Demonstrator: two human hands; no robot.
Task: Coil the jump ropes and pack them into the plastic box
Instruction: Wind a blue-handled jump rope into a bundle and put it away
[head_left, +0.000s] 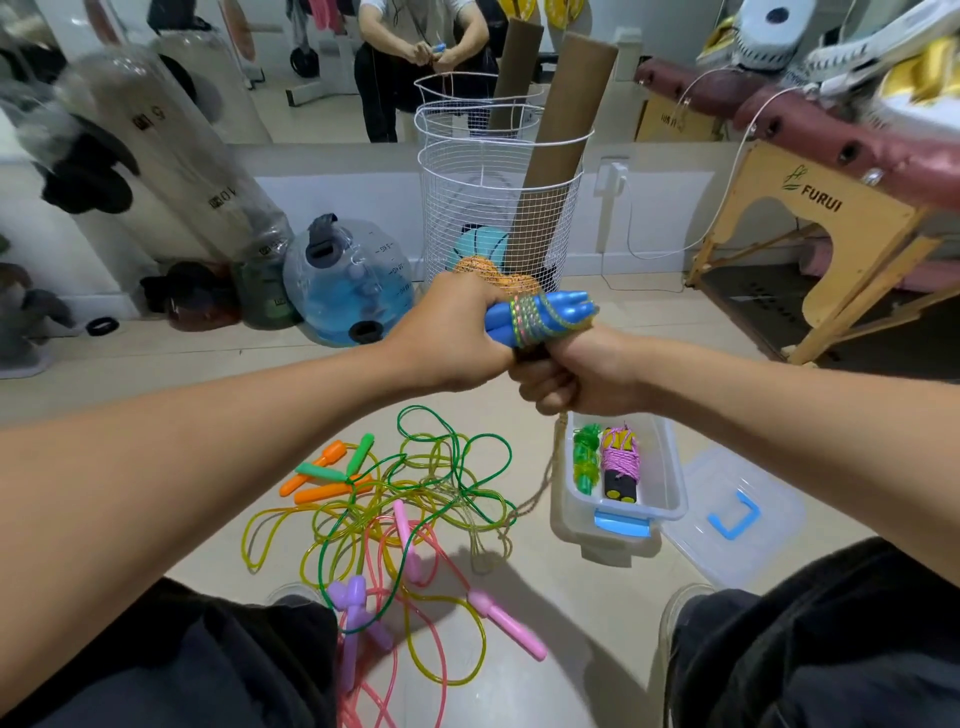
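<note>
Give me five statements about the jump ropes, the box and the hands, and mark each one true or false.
1. The left hand grips the blue handles. True.
2. The plastic box holds no ropes yet. False: a green bundle and a pink-wrapped bundle lie inside it.
3. The box lid is off, lying on the floor beside the box. True.
4. The multicolored rope is wound around the blue handles. True.
5. The orange handles are in the right hand. False: they lie on the floor among the loose ropes.
</note>
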